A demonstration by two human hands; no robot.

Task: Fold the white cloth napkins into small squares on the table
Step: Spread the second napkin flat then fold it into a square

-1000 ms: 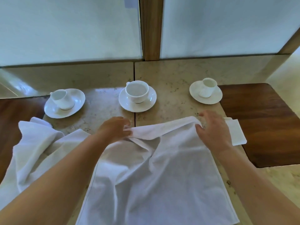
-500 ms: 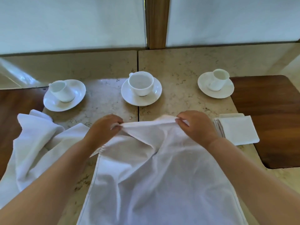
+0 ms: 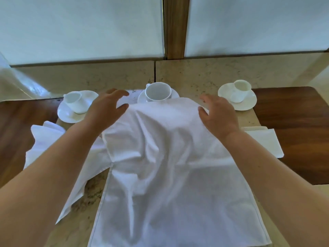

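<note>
Napkin (image 3: pixel 169 166) far edge has advanced over the middle saucer (image 3: pixel 141 100); left hand (image 3: pixel 105 111) and right hand (image 3: pixel 219 114), fingers spread and released, could knock its cup (image 3: pixel 157 91).

Far side of tabletop (image 3: pixel 195 81) obstructed: left cup (image 3: pixel 76 102), middle cup (image 3: pixel 157 91), right cup (image 3: pixel 239 93), all on saucers (image 3: pixel 67 114). Bare gaps between saucers passable. Raised napkin (image 3: pixel 169 157) overlaps middle saucer. Crumpled cloth (image 3: pixel 48 139) blocks left flank; folded napkin (image 3: pixel 265 141) lies on right flank.

The left hand (image 3: pixel 105 111) and right hand (image 3: pixel 219 116) flank a napkin (image 3: pixel 169 175) (3 cups (image 3: pixel 157 91) beyond).
</note>
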